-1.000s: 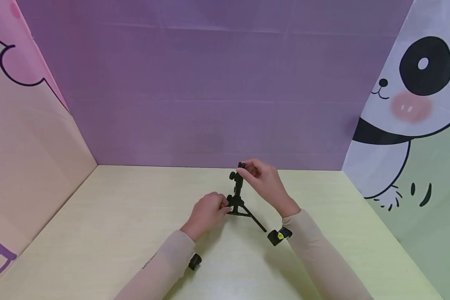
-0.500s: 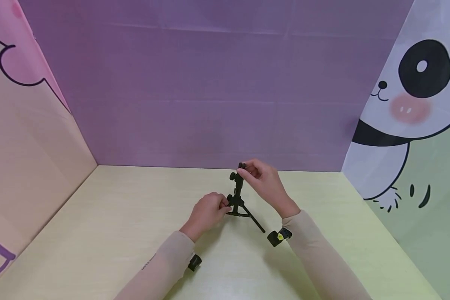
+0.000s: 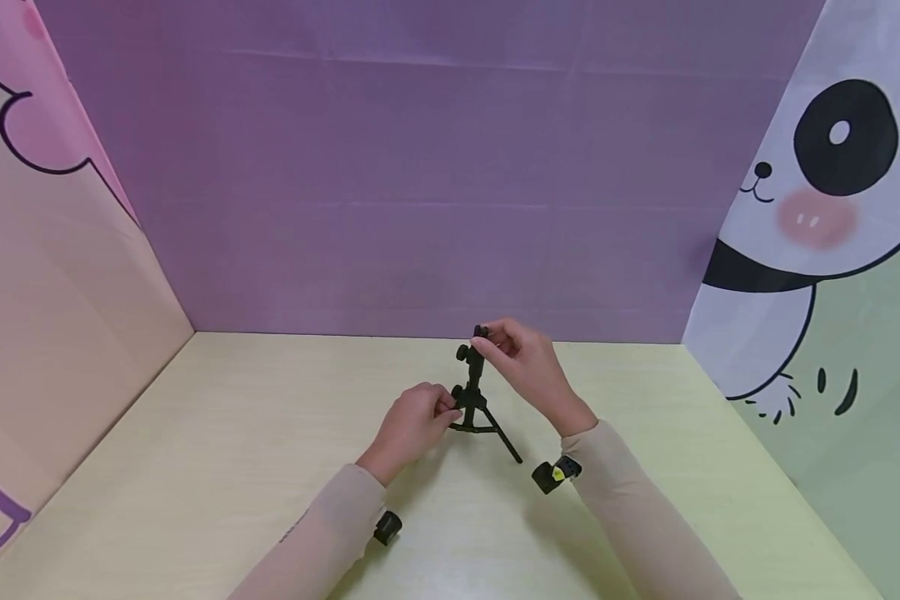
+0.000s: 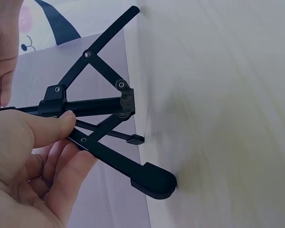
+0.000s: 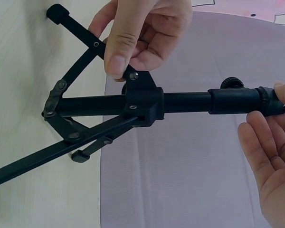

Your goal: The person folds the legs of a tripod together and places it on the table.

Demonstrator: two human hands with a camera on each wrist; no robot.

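Observation:
A small black tripod [image 3: 470, 398] stands on the table with its legs spread, its column near upright. My left hand [image 3: 412, 427] pinches one leg close to the collar, thumb on one side and fingers on the other. In the left wrist view the hinged braces [image 4: 104, 70] and a broad rubber foot [image 4: 154, 181] show clearly. My right hand [image 3: 531, 367] pinches the top end of the column between thumb and fingers. A knurled knob [image 5: 232, 82] sits on the upper column, just below that grip in the right wrist view.
The pale wooden table [image 3: 270, 417] meets a purple back wall [image 3: 420, 167]. Printed side panels stand left and right, the right one with a panda [image 3: 847, 137]. A black camera [image 3: 387, 528] hangs at the left wrist, another camera [image 3: 547, 477] at the right.
The tripod's right leg has swung a little to the left, and its top has shifted slightly left with both hands. Both grips look the same.

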